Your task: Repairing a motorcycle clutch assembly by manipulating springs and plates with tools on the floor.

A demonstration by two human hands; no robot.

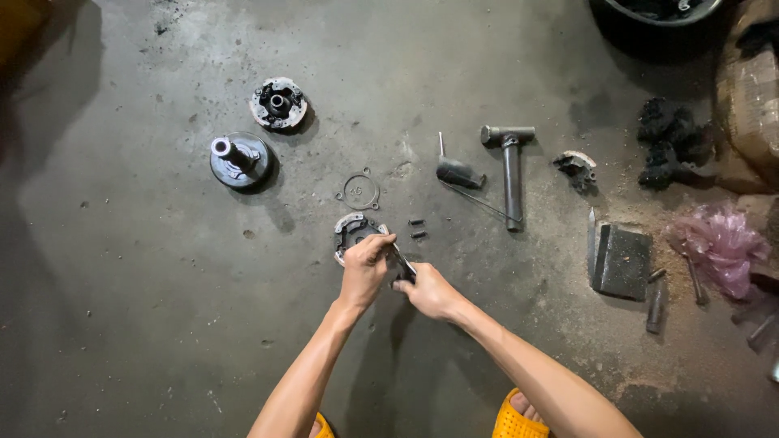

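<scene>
Two yellow perforated rubber sandals (519,418) show at the bottom edge, on the stained grey concrete floor (146,308), with both bare forearms reaching forward above them. The left hand (363,272) has its grip closed over the near edge of a round grey metal clutch plate with pale curved shoes (350,231), which lies flat on the floor in the middle of the view. The right hand (430,294) is closed around the dark handle of a slim metal hand tool (399,258), whose tip slants up and left to meet the plate just beside the left fingers.

Just right of the plate lie two small dark pins (417,229). Just beyond it sits a thin wire ring with small lugs (358,192). Farther off to the left stand a dark round disc with an upright pale-tipped shaft (238,159) and, beyond that, a second round clutch assembly with a dark hub (278,103).

To the right lie a black-handled tool with a thin rod (458,172), a grey T-shaped metal socket wrench (511,166), and a single curved clutch shoe (576,166). Farther right are a dark square block (623,261), a crumpled pink plastic bag (718,243) and a heap of black rags (669,142).
</scene>
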